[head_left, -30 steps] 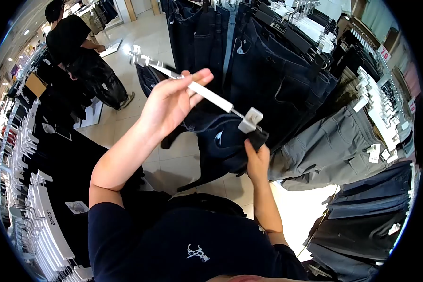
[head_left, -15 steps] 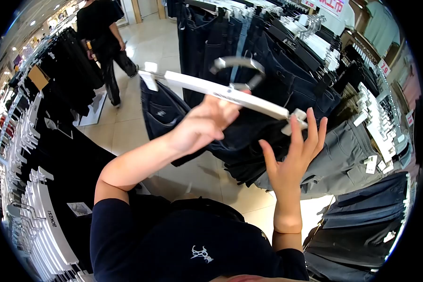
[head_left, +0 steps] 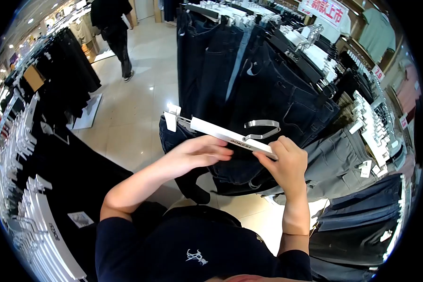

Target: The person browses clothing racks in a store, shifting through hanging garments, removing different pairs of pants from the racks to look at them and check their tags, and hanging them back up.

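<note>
A white clip hanger [head_left: 221, 133] with a metal hook lies slanted across the middle of the view, its left end farther from me. Dark jeans [head_left: 170, 137] hang from it, their waist at the white clip on the left. My right hand [head_left: 287, 164] is closed around the hanger's right end, covering the clip there. Below the bar, my left hand [head_left: 197, 152] has its fingers stretched out alongside the jeans. Whether its fingertips touch the cloth is hard to tell.
A rack of dark jeans [head_left: 207, 61] stands in front. Grey trousers [head_left: 331, 157] hang at the right. White hangers [head_left: 47, 230] with black trousers line the left. Farther off, a person in black [head_left: 115, 35] stands in the tiled aisle [head_left: 127, 117].
The hanger has come lower and nearer me. My right hand has gone from spread fingers to gripping its right end; my left hand has let go of the bar. The person has moved farther away.
</note>
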`<state>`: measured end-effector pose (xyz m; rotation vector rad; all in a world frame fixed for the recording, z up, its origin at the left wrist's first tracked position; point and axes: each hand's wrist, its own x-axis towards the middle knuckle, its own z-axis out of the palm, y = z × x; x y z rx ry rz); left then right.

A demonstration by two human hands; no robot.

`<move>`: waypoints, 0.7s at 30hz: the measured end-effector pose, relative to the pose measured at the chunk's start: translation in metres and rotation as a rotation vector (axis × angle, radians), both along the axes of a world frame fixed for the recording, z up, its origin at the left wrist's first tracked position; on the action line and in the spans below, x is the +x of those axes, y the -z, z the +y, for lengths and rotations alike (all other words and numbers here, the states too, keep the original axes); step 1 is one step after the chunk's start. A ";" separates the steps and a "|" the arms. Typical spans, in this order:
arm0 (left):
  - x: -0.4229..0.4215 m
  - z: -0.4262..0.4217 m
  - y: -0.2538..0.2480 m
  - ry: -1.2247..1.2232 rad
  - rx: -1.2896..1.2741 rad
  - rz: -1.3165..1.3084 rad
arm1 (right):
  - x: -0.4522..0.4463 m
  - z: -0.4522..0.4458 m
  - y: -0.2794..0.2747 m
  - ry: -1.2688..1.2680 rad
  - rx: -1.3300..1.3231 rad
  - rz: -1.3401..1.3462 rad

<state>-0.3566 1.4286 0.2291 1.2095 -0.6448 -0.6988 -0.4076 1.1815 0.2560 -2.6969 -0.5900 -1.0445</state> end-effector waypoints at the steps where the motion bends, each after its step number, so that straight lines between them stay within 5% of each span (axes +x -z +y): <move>1: 0.002 0.009 0.000 -0.072 -0.053 -0.127 | -0.002 -0.004 0.000 0.029 0.005 0.014; 7: 0.041 0.051 0.036 -0.868 0.188 -0.563 | -0.009 -0.019 -0.019 0.197 0.027 0.057; 12: 0.065 0.015 0.074 -0.520 -0.012 -0.338 | -0.008 -0.012 -0.026 0.196 0.076 0.113; 21: 0.111 0.011 0.053 -0.606 0.166 -0.481 | 0.020 -0.012 -0.032 0.300 0.134 0.229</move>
